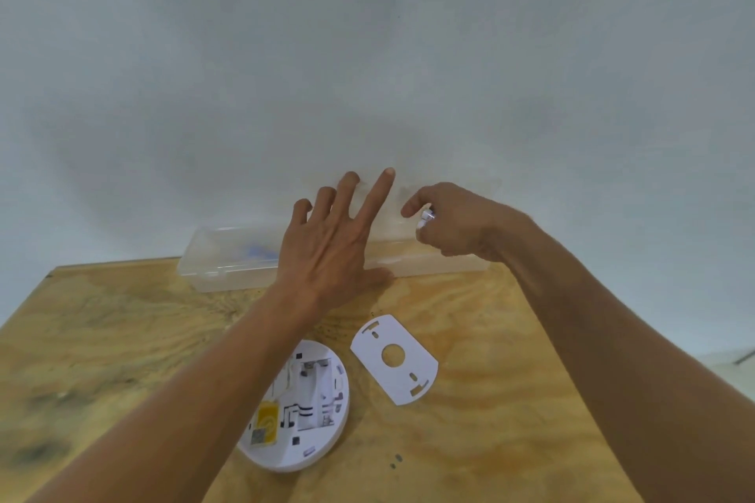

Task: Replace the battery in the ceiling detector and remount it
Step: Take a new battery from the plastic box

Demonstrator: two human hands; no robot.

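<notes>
Plywood counter (470,441), swirled yellow-brown grain, dark smudges at 8 o'clock; its far edge meets a plain pale wall (367,53).

Detector (304,404) lies back-up near the counter's middle: round white plastic disc, open battery bay with bare metal contacts, yellow label at its 7 o'clock; left forearm crosses over its 10 o'clock side. Just beside it at 2 o'clock, apart from it, the mounting plate (394,359): thin flat white plastic, rounded ends, round centre hole, small slots.

Clear plastic box (220,257), long and shallow, sits along the far edge against the wall, lid up; something blue inside (too blurred to name).

Left hand (327,253) over the box's middle, fingers spread wide and straight, holding nothing; thumb near the box's front wall.

Right hand (453,221) over the box's right end, fingers curled, forefinger bent towards 9 o'clock; it pinches a small silvery cylinder, probably the battery (425,216), mostly hidden.

Bare plywood at 3 to 5 o'clock of the plate, and at 8 to 10 o'clock of the detector.
</notes>
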